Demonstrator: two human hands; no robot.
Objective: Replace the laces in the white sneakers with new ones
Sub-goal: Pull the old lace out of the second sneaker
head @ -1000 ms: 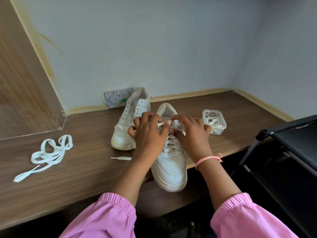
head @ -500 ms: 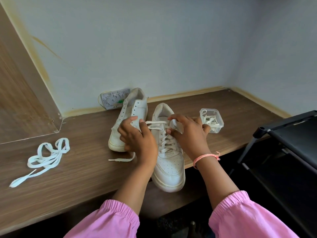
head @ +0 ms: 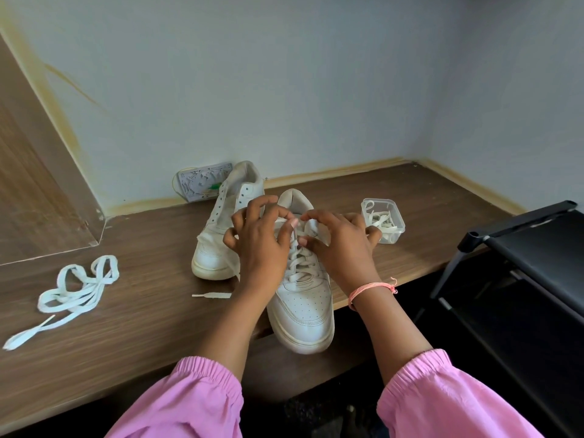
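- here, both hands work at the top of the nearer white sneaker (head: pixel 303 311), which lies on the wooden shelf (head: pixel 132 317) with its toe hanging past the front edge.
- the left hand (head: pixel 259 248) has its fingers curled over the upper eyelets, thumb and forefinger pinching the new lace (head: pixel 300 260) near the tongue.
- the right hand (head: pixel 339 245) meets it from the other side, its fingertips pinching the same lace; the two hands are almost touching at the thumbs.
- a loose lace tip (head: pixel 211 295) lies flat on the shelf just left of the left wrist.
- the second sneaker (head: pixel 227 222) stands behind and to the left, its eyelets bare, heel toward the wall.
- a removed lace (head: pixel 72 292) lies in a loose tangle well to the left on the shelf.
- a small clear tub (head: pixel 384 221) holding more lace sits just right of the right hand.
- a printed packet (head: pixel 202 181) leans against the wall behind the second sneaker.
- a pink thread band (head: pixel 371 289) circles the right wrist; pink sleeves (head: pixel 202 406) cover both forearms.
- a black rack (head: pixel 521 263) stands at the right, beside the shelf.
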